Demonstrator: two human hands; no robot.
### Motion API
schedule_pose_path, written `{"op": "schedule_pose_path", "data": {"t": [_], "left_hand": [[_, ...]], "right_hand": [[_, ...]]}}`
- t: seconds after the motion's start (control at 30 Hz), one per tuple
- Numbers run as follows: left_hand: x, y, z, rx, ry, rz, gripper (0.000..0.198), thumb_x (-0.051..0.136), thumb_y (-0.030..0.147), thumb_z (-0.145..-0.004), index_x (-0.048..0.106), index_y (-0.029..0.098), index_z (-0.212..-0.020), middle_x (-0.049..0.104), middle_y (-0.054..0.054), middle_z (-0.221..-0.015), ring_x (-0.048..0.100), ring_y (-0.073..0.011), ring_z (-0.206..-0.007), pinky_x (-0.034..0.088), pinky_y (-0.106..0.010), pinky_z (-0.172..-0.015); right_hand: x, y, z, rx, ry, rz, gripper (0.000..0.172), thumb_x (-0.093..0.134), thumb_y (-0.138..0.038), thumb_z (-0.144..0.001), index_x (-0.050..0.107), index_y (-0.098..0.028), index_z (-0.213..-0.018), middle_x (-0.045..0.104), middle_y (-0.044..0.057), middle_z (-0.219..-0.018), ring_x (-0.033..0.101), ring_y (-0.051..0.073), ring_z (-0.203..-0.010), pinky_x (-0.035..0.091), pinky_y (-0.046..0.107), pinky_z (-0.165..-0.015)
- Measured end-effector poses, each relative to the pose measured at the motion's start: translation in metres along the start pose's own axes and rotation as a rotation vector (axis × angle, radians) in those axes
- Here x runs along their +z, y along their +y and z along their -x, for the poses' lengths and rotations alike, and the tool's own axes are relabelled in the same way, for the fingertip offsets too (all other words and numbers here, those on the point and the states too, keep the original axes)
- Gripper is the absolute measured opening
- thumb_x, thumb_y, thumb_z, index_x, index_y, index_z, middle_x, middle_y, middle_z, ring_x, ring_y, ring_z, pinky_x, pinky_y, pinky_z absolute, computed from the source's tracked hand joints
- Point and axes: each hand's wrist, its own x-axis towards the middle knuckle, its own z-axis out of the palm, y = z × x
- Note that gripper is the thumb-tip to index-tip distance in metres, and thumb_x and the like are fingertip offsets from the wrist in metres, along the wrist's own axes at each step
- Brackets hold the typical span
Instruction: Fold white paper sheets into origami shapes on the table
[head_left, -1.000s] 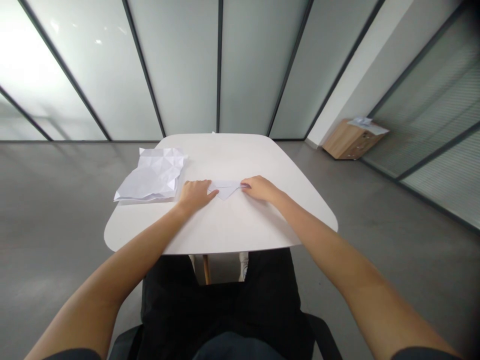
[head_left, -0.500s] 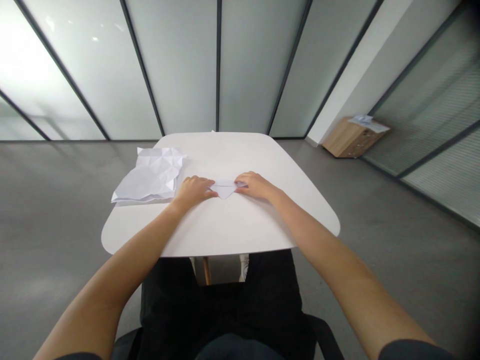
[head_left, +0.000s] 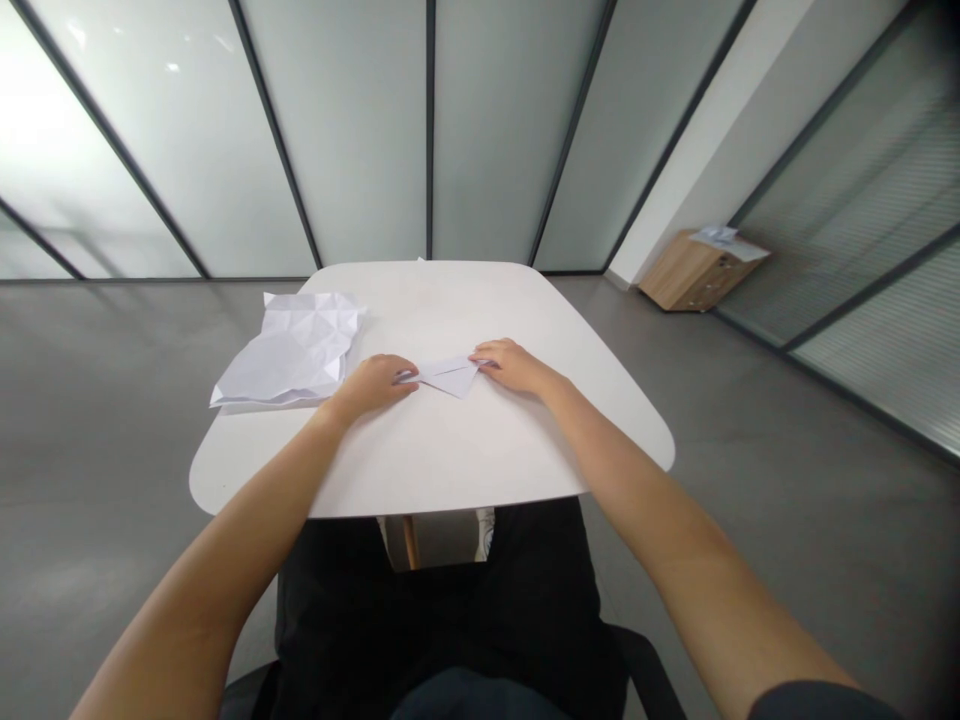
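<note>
A small folded piece of white paper (head_left: 450, 376) lies near the middle of the white table (head_left: 450, 450), a point of it turned toward me. My left hand (head_left: 377, 383) pinches its left end between thumb and fingers. At the paper's right end, my right hand (head_left: 510, 364) grips the corner, fingers bent over it. Both hands rest low at the tabletop. The parts of the paper under the fingertips are hidden.
Creased white paper sheets (head_left: 296, 350) lie stacked at the table's left side, slightly over its edge. A wooden cabinet (head_left: 697, 272) with papers on top stands on the floor at the right. Frosted glass panels (head_left: 360, 130) rise behind the table.
My left hand has slid a little left, away from my right hand. More of the paper shows between them, and it now sits tilted. The whole view has shifted slightly.
</note>
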Motion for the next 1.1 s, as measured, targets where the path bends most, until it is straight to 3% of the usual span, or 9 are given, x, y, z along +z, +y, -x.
{"op": "schedule_pose_path", "data": {"t": [0.17, 0.4, 0.6, 0.7, 0.77, 0.83, 0.97, 1.1], "left_hand": [[-0.001, -0.004, 0.002, 0.078, -0.019, 0.007, 0.041, 0.058, 0.045, -0.095, 0.075, 0.022, -0.124, 0.075, -0.007, -0.128, 0.068, -0.0279, -0.118, 0.049, -0.041, -0.109], [0.0, 0.009, 0.001, 0.079, 0.039, -0.01, 0.053, 0.057, 0.045, -0.096, 0.064, 0.022, -0.143, 0.071, -0.01, -0.134, 0.066, -0.0279, -0.121, 0.049, -0.042, -0.11], [0.0, 0.024, -0.002, -0.022, 0.056, -0.066, 0.042, 0.045, 0.047, -0.104, 0.071, 0.027, -0.13, 0.076, -0.006, -0.125, 0.071, -0.0255, -0.11, 0.052, -0.037, -0.1], [-0.003, 0.03, -0.002, -0.13, 0.07, -0.137, 0.045, 0.035, 0.047, -0.107, 0.073, 0.029, -0.125, 0.079, -0.008, -0.114, 0.074, -0.0251, -0.101, 0.053, -0.035, -0.089], [-0.004, 0.032, -0.003, -0.185, 0.088, -0.169, 0.046, 0.034, 0.046, -0.107, 0.074, 0.028, -0.121, 0.08, -0.009, -0.109, 0.074, -0.0259, -0.098, 0.052, -0.034, -0.086], [-0.004, 0.031, -0.005, -0.208, 0.108, -0.151, 0.045, 0.035, 0.045, -0.107, 0.074, 0.026, -0.12, 0.08, -0.01, -0.108, 0.074, -0.0265, -0.097, 0.052, -0.034, -0.086], [0.002, 0.021, -0.01, -0.217, 0.126, -0.007, 0.043, 0.04, 0.042, -0.105, 0.075, 0.024, -0.121, 0.08, -0.009, -0.112, 0.074, -0.0273, -0.102, 0.053, -0.034, -0.091], [0.009, 0.01, -0.014, -0.226, 0.119, 0.081, 0.04, 0.045, 0.043, -0.102, 0.076, 0.025, -0.121, 0.08, -0.007, -0.117, 0.074, -0.0271, -0.108, 0.054, -0.034, -0.094]], "right_hand": [[0.001, 0.002, 0.004, 0.103, -0.03, 0.071, 0.047, 0.052, -0.014, -0.097, 0.071, -0.027, -0.138, 0.06, 0.009, -0.152, 0.055, 0.028, -0.138, 0.041, 0.05, -0.118], [-0.004, -0.015, 0.004, 0.147, -0.051, 0.052, 0.042, 0.057, -0.04, -0.101, 0.068, -0.029, -0.14, 0.058, 0.008, -0.154, 0.052, 0.033, -0.141, 0.039, 0.057, -0.117], [-0.003, -0.018, 0.001, 0.137, -0.019, 0.013, 0.042, 0.049, -0.048, -0.105, 0.072, -0.028, -0.135, 0.065, 0.008, -0.147, 0.055, 0.029, -0.139, 0.039, 0.051, -0.118], [-0.004, -0.02, 0.001, 0.074, 0.02, -0.032, 0.047, 0.061, -0.054, -0.098, 0.073, -0.025, -0.133, 0.067, 0.011, -0.145, 0.055, 0.031, -0.139, 0.038, 0.05, -0.119], [-0.006, -0.022, 0.0, 0.044, 0.059, -0.07, 0.049, 0.073, -0.051, -0.09, 0.074, -0.022, -0.13, 0.071, 0.012, -0.138, 0.059, 0.033, -0.134, 0.04, 0.048, -0.117], [-0.007, -0.026, -0.001, 0.084, 0.116, -0.13, 0.039, 0.074, -0.041, -0.089, 0.076, -0.022, -0.123, 0.076, 0.011, -0.128, 0.065, 0.03, -0.124, 0.045, 0.045, -0.112], [-0.005, -0.032, -0.002, 0.296, 0.274, -0.358, 0.022, 0.07, -0.024, -0.087, 0.078, -0.022, -0.108, 0.079, 0.006, -0.113, 0.071, 0.023, -0.106, 0.053, 0.04, -0.103], [-0.003, -0.035, -0.004, 0.501, 0.293, -0.716, 0.022, 0.077, -0.021, -0.077, 0.075, -0.02, -0.099, 0.075, 0.003, -0.094, 0.067, 0.017, -0.079, 0.061, 0.033, -0.076]]}}
